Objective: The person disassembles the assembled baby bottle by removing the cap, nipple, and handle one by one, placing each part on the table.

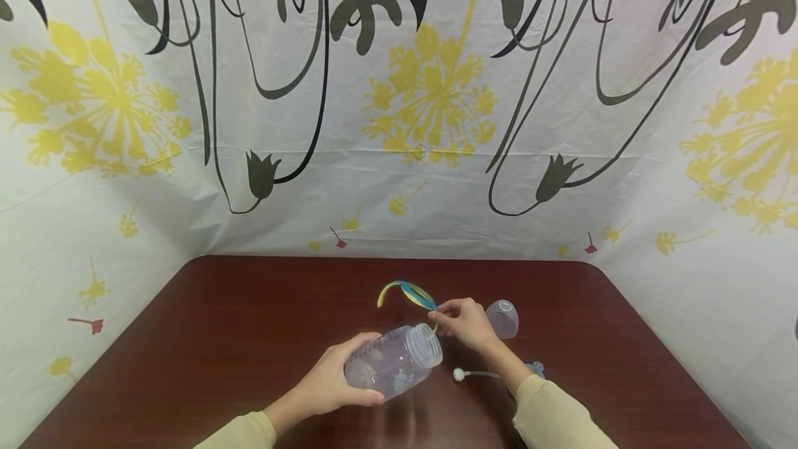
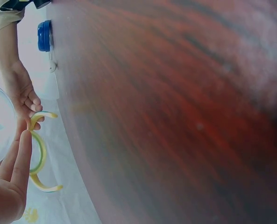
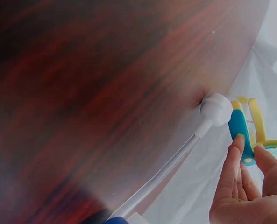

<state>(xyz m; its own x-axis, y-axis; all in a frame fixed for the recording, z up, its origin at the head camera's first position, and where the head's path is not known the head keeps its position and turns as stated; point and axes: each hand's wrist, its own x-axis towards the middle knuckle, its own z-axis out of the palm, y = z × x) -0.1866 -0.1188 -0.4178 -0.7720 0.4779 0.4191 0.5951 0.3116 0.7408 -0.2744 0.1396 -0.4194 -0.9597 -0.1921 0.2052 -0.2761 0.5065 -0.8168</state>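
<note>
In the head view my left hand point(image 1: 330, 380) grips a clear baby bottle point(image 1: 389, 366) round its body, tilted with its open threaded neck toward the right. My right hand point(image 1: 469, 326) pinches a yellow and blue bottle handle point(image 1: 416, 295) between thumb and fingers, just above and beside the neck. The right wrist view shows the handle point(image 3: 239, 128) pinched by the fingertips of the right hand point(image 3: 245, 200). From the left wrist view, the handle's curved ring point(image 2: 42, 156) and arms are visible past the left hand point(image 2: 12, 186); the bottle point(image 2: 0, 123) is partly cut off.
A translucent domed cap point(image 1: 503, 319) stands behind the right hand. Near the right forearm lies a straw with a white weighted end point(image 1: 459, 374), running toward a blue collar point(image 1: 536, 368) partly hidden by the arm. The dark red tabletop point(image 1: 268, 324) meets a patterned cloth point(image 1: 399, 227) behind.
</note>
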